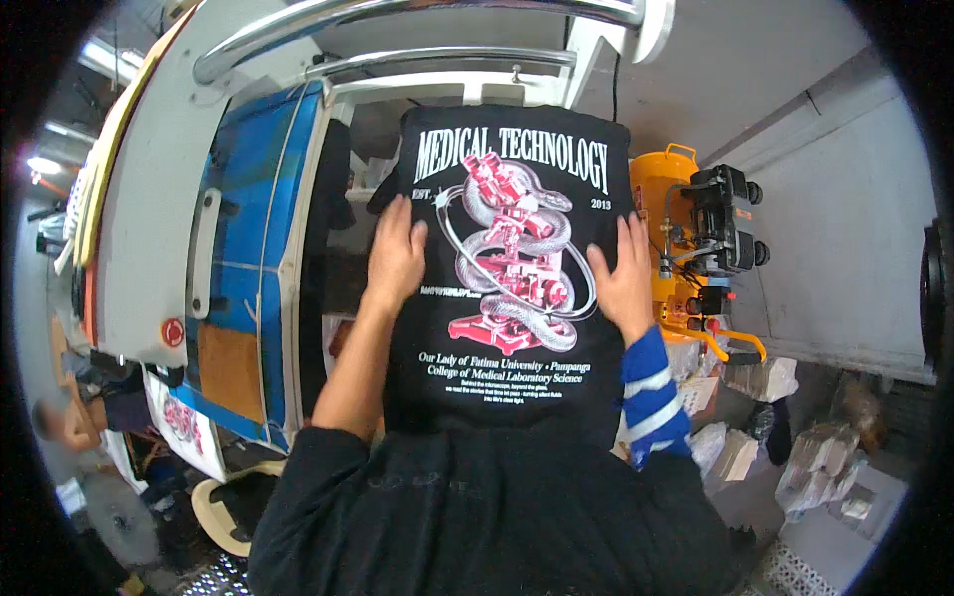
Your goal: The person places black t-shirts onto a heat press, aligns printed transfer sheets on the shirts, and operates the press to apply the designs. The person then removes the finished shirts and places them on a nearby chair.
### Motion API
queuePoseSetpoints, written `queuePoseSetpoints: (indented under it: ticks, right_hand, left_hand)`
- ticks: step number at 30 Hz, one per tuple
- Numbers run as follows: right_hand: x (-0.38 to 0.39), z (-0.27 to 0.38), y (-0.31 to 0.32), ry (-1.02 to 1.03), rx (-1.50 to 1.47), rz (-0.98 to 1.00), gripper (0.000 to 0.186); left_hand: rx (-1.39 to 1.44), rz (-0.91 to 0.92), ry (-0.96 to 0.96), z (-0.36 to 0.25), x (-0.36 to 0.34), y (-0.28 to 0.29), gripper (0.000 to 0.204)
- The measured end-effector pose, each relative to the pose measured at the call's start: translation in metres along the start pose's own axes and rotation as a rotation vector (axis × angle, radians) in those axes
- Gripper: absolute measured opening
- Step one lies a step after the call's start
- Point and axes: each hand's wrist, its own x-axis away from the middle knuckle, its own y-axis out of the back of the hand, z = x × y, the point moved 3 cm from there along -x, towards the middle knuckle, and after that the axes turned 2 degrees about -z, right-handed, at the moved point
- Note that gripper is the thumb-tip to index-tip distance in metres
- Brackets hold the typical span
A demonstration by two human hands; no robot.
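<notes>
A black T-shirt (517, 308) lies spread out in front of me, its print facing up. The print has white lettering and a pink-red microscope with a grey snake coiled round it. My left hand (397, 256) rests on the shirt's left edge with fingers extended. At the opposite edge, my right hand (623, 278) lies flat, thumb spread away from the fingers. Neither hand grips anything. A blue sleeve with pale stripes (653, 392) covers my right forearm, while the left forearm is bare. What supports the shirt is mostly hidden beneath it.
Shiny metal bars (427, 15) cross above the shirt's far end. On the left stands a large machine with a blue panel (243, 228) and red button (173, 332). A yellow air compressor (668, 179) stands right, near plastic-wrapped bundles (820, 465). Another person (84, 417) is far left.
</notes>
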Motion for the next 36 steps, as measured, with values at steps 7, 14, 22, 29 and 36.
queuePoseSetpoints:
  ticks: [7, 14, 22, 29, 36]
  right_hand:
    - [0.065, -0.024, 0.000, -0.222, 0.134, 0.072, 0.082]
    - [0.221, 0.092, 0.014, 0.089, 0.300, 0.051, 0.068]
    - [0.273, 0.126, 0.001, 0.131, 0.279, 0.004, 0.064]
    - [0.293, 0.152, -0.009, 0.090, 0.272, 0.096, 0.065]
    - [0.289, 0.154, -0.009, 0.098, 0.306, 0.167, 0.064]
  left_hand:
    - [0.014, 0.246, 0.322, 0.020, 0.077, 0.033, 0.051]
    - [-0.059, 0.114, -0.336, -0.049, 0.211, 0.074, 0.059]
    - [-0.215, 0.209, -0.524, -0.042, 0.290, 0.072, 0.064]
    - [-0.011, 0.215, -0.508, -0.045, 0.325, 0.096, 0.050]
    - [0.258, -0.169, -0.647, -0.057, 0.312, 0.261, 0.027]
